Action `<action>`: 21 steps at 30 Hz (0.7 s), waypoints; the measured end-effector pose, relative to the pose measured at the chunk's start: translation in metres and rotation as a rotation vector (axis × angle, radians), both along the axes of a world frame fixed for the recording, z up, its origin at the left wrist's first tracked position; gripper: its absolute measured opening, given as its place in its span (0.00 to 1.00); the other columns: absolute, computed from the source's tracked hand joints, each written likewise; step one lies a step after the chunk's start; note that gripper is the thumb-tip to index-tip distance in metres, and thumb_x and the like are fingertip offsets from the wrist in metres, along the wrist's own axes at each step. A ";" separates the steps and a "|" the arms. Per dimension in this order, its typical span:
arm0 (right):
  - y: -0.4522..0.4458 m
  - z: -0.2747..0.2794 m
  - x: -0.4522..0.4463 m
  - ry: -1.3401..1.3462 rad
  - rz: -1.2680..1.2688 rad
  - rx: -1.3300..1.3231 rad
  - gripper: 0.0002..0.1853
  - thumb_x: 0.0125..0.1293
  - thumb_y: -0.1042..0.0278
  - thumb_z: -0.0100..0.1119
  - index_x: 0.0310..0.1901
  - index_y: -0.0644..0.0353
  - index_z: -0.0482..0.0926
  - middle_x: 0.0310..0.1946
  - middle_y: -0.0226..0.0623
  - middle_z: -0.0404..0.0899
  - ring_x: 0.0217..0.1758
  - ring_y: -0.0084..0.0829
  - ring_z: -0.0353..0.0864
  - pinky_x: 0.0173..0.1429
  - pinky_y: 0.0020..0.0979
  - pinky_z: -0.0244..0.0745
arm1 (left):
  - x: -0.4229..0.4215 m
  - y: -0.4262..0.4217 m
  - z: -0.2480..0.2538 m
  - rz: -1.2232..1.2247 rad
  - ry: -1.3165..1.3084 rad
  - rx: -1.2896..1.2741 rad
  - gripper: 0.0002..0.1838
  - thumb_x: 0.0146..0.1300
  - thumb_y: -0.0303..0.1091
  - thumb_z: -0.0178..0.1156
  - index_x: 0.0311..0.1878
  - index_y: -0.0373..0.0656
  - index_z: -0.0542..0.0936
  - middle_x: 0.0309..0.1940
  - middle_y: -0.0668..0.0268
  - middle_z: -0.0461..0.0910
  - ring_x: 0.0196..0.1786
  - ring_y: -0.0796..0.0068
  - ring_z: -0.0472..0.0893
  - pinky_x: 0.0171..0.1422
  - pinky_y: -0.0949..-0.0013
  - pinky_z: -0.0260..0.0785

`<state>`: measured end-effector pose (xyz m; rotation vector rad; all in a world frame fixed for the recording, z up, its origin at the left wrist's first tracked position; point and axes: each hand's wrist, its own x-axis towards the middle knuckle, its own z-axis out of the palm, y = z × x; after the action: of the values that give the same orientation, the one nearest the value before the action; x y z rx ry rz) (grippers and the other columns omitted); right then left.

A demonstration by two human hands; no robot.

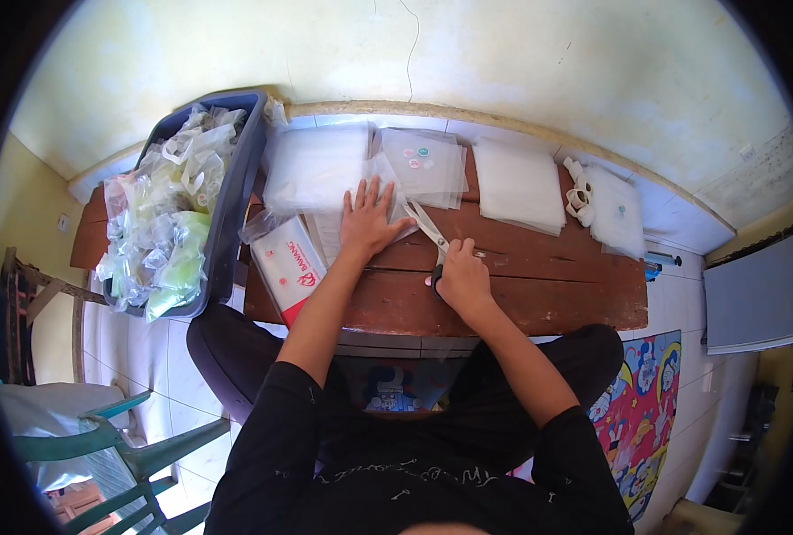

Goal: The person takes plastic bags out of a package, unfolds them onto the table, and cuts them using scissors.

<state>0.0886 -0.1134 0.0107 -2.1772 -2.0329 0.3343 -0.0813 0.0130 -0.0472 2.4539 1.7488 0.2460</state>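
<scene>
My left hand (368, 218) lies with its fingers spread on clear plastic sheets (327, 230) on the brown wooden table. In my right hand (463, 275) is a pair of scissors (429, 227), blades apart and pointing up and left toward the sheets by my left fingers. Behind my left hand lies a stack of clear plastic (318, 168). Beside it is another stack (425, 169) with small round stickers on it. A red and white printed packet (289, 267) rests left of my left forearm.
At the left stands a dark bin (252, 147) heaped with plastic bags (178, 205). Further right on the table (557, 299) are a white plastic stack (519, 185), a bundled white strip (579, 192) and another stack (618, 214). A green chair (160, 450) stands at lower left.
</scene>
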 end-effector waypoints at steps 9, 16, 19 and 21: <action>0.026 -0.013 -0.010 -0.026 -0.012 0.027 0.34 0.48 0.54 0.78 0.43 0.68 0.66 0.43 0.52 0.71 0.39 0.53 0.84 0.40 0.43 0.83 | 0.000 0.001 -0.004 -0.004 -0.010 0.002 0.50 0.58 0.79 0.42 0.78 0.58 0.53 0.80 0.63 0.44 0.81 0.59 0.42 0.81 0.49 0.30; 0.022 -0.013 -0.002 -0.008 -0.017 0.001 0.33 0.48 0.56 0.78 0.43 0.68 0.67 0.43 0.53 0.72 0.41 0.54 0.84 0.42 0.44 0.83 | 0.000 0.000 -0.002 0.001 -0.007 -0.003 0.51 0.57 0.79 0.43 0.78 0.57 0.54 0.80 0.63 0.44 0.81 0.59 0.42 0.81 0.49 0.30; 0.021 -0.009 -0.001 -0.031 0.018 0.032 0.22 0.56 0.63 0.67 0.43 0.69 0.68 0.42 0.53 0.72 0.38 0.53 0.85 0.40 0.43 0.83 | 0.000 0.000 -0.001 0.001 -0.010 -0.004 0.52 0.56 0.80 0.43 0.78 0.57 0.54 0.80 0.62 0.44 0.81 0.59 0.42 0.81 0.49 0.30; 0.022 -0.005 -0.002 -0.052 0.048 0.063 0.12 0.65 0.70 0.56 0.42 0.70 0.68 0.41 0.54 0.72 0.35 0.51 0.85 0.37 0.42 0.83 | 0.000 0.000 -0.001 0.003 -0.010 -0.018 0.53 0.55 0.81 0.43 0.78 0.57 0.53 0.80 0.62 0.44 0.81 0.59 0.42 0.81 0.49 0.29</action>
<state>0.0868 -0.0915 0.0057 -2.1246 -2.0962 0.2178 -0.0810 0.0130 -0.0479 2.4338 1.7436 0.2414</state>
